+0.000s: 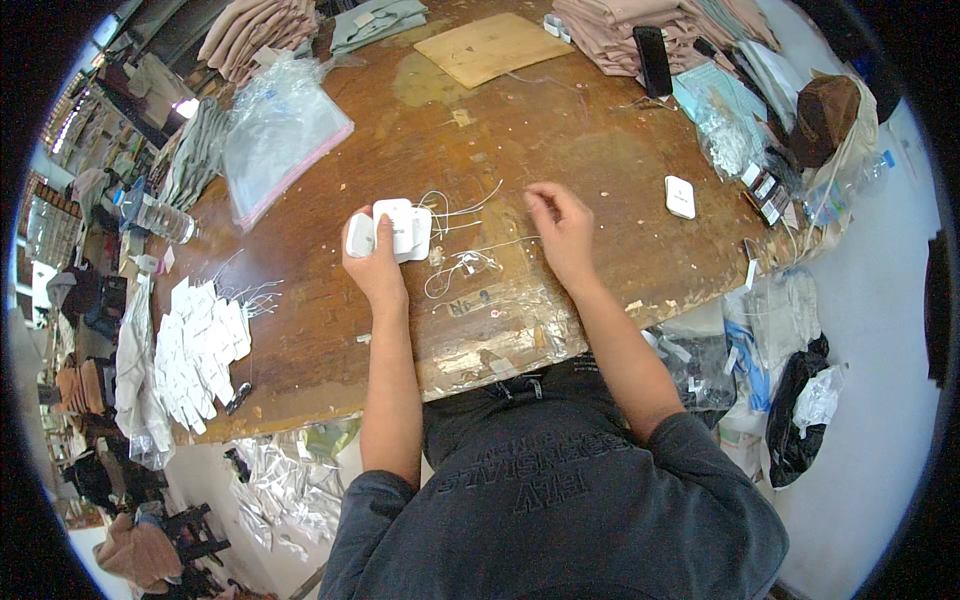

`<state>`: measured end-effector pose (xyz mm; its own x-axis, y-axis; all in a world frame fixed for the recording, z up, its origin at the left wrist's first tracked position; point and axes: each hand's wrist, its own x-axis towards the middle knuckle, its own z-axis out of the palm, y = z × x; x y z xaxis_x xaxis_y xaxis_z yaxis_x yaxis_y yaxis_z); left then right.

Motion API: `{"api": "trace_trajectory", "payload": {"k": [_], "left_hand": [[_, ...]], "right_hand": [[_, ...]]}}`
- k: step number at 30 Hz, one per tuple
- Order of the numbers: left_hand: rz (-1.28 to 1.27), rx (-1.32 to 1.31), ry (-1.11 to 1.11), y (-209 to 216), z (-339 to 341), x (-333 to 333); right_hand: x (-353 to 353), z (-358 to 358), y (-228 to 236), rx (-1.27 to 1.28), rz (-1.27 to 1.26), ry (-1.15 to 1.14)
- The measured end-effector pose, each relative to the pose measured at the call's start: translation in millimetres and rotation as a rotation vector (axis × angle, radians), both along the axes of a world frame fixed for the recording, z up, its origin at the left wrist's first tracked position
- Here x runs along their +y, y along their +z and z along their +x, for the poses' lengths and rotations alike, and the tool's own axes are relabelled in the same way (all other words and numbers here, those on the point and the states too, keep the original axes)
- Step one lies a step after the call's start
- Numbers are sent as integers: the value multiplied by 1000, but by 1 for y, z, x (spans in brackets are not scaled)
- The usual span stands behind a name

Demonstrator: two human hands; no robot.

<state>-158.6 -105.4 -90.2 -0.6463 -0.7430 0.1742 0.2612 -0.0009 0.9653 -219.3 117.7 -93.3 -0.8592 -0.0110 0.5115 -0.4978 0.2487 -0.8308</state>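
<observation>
My left hand [376, 272] is closed round several white hang tags [396, 222] with rounded corners, the thumb pressing on the front one. White strings [465, 211] trail from the tags to the right over the wooden table [530, 140]. Looped strings [466, 264] lie just below them. My right hand [564, 235] is raised at the right of the strings, its thumb and fingers pinched together. Whether anything sits in that pinch is hidden. One string reaches close to the side of this hand.
A pile of white tags [202, 345] lies at the left; a small white stack [680, 197] sits at the right. Clear plastic bags [285, 140], a bottle [160, 218], folded pink garments [630, 30], a phone [652, 62] and a tan board [492, 48] surround the work area.
</observation>
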Motion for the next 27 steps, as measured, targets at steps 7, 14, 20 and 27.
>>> {"api": "trace_trajectory", "payload": {"k": [7,14,20,27], "left_hand": [[-258,23,281,-8,1,-9],[-771,-27,85,-7,6,24],[-853,4,28,-2,5,28],[-908,9,77,-8,-4,19]], "right_hand": [[-18,20,2,317,525,424],[-19,20,-6,245,650,391],[-10,6,-4,-21,262,79],[-4,5,-1,102,470,-119]]}}
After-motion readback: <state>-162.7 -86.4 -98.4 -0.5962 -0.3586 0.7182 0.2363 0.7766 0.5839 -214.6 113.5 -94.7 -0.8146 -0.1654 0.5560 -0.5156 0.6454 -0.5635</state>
